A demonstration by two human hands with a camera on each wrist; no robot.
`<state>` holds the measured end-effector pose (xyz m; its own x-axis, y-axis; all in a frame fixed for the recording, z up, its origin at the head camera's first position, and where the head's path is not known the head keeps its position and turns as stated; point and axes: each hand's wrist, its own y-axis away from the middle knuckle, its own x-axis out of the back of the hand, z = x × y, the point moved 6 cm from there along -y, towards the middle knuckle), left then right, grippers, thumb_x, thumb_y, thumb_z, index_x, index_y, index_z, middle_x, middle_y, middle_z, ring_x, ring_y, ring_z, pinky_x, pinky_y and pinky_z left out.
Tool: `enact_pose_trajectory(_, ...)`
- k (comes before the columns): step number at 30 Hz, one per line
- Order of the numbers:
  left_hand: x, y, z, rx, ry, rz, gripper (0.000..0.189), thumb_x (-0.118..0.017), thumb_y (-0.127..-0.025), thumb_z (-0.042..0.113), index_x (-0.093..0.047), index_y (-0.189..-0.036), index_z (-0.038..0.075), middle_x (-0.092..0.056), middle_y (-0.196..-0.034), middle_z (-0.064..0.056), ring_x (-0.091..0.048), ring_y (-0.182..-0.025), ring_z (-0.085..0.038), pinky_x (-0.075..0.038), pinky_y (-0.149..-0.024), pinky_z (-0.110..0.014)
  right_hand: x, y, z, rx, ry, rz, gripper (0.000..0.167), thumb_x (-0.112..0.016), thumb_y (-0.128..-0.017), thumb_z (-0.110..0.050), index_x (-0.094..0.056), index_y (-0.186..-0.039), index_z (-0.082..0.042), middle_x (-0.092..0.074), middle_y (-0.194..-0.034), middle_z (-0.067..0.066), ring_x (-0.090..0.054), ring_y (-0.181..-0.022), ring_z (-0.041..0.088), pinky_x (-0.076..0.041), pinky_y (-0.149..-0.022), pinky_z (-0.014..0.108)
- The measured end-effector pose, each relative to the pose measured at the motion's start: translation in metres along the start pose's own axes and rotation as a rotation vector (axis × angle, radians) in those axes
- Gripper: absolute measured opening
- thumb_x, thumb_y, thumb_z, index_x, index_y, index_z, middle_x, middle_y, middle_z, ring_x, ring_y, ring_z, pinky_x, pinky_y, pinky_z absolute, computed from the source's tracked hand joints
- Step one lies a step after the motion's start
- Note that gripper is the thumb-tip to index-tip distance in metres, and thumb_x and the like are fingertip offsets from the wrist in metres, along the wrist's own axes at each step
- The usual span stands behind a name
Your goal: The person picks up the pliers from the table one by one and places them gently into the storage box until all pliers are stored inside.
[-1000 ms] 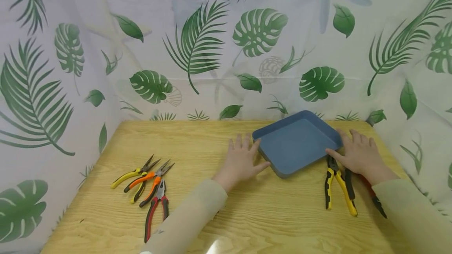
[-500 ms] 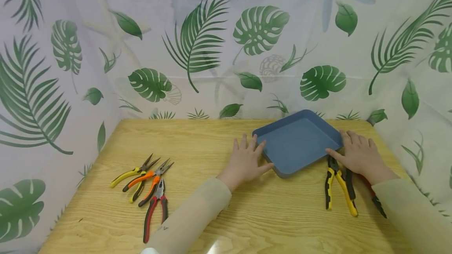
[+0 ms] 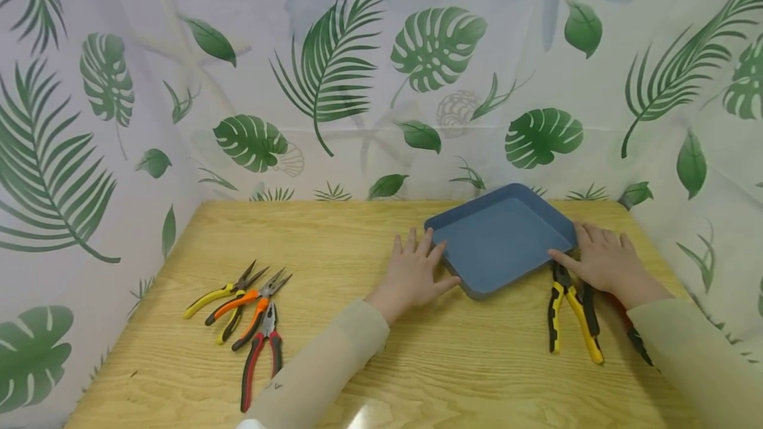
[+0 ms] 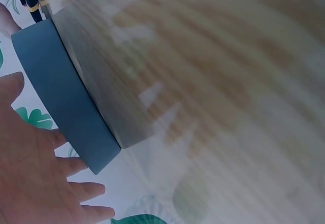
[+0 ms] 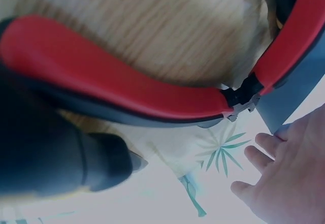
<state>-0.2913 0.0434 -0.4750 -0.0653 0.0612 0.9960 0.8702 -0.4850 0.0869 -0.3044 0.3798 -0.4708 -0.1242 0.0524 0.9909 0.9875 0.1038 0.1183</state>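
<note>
A shallow blue-grey tray (image 3: pixel 501 243) sits at an angle toward the back right of the table. My left hand (image 3: pixel 411 273) is spread along its left side, fingertips and thumb right at the rim; the left wrist view shows the straight fingers beside the tray's outer wall (image 4: pixel 66 97). At the right corner is my right hand (image 3: pixel 608 263), its thumb at the near rim and its fingers extended along the right side. Yellow-and-black pliers (image 3: pixel 575 316) lie just below that hand. Red-handled pliers (image 5: pixel 127 76) cross the right wrist view, partly hidden under the right forearm in the head view.
Three pliers lie at the left of the wooden table (image 3: pixel 334 237): yellow-handled pliers (image 3: pixel 217 298), orange-handled pliers (image 3: pixel 253 303) overlapping them, and red-and-black pliers (image 3: pixel 262 343) nearer the left sleeve. A leaf-patterned cloth (image 3: pixel 346 171) rises behind the table.
My left hand has shifted slightly right, closer against the tray's left rim. The tray, the pliers and my right hand stay nearly where they were.
</note>
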Motion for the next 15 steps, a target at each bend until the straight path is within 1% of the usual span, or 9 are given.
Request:
enact_pose_trajectory(7, -0.002, -0.001, -0.005, 0.024, -0.038, -0.012, 0.085, -0.031, -0.101, 0.081, -0.026, -0.170, 0.030, -0.014, -0.180, -0.008, -0.018, -0.165, -0.042, -0.021, -0.131, -0.061, 0.003, -0.001, -0.007, 0.008, 0.012, -0.006, 0.107, -0.039, -0.104, -0.074, -0.022, -0.161, 0.016, -0.026, -0.163, 0.042, -0.025, -0.149, 0.064, -0.011, -0.118, 0.082)
enact_pose_trajectory(11, -0.001, 0.001, -0.007, 0.027, -0.030, -0.026, 0.085, -0.031, -0.102, 0.079, -0.024, -0.170, 0.030, -0.013, -0.180, -0.008, -0.017, -0.165, -0.043, -0.020, -0.131, -0.062, 0.005, -0.002, -0.012, 0.012, 0.033, -0.003, 0.107, -0.039, -0.104, -0.074, -0.024, -0.160, 0.016, -0.028, -0.163, 0.042, -0.028, -0.148, 0.063, -0.013, -0.118, 0.082)
enact_pose_trajectory(15, -0.002, 0.000, -0.010, 0.038, -0.017, -0.034, 0.085, -0.031, -0.102, 0.080, -0.023, -0.171, 0.030, -0.012, -0.180, -0.008, -0.017, -0.164, -0.044, -0.019, -0.131, -0.063, 0.006, -0.001, -0.016, 0.019, 0.043, 0.008, 0.107, -0.040, -0.104, -0.073, -0.026, -0.159, 0.017, -0.030, -0.161, 0.044, -0.030, -0.147, 0.063, -0.016, -0.118, 0.081)
